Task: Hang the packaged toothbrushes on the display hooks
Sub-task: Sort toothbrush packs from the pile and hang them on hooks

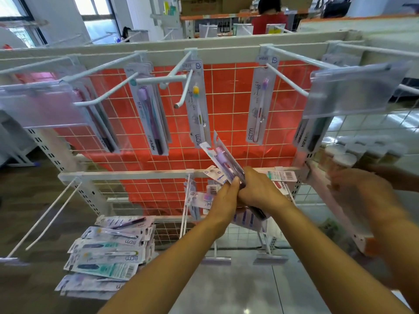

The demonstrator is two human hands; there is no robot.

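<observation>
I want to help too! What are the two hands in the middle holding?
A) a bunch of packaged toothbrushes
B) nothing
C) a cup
A: the left hand and the right hand together grip a fanned bundle of packaged toothbrushes.

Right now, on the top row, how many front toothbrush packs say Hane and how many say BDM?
Hane front packs: 3
BDM front packs: 2
Total: 5
</observation>
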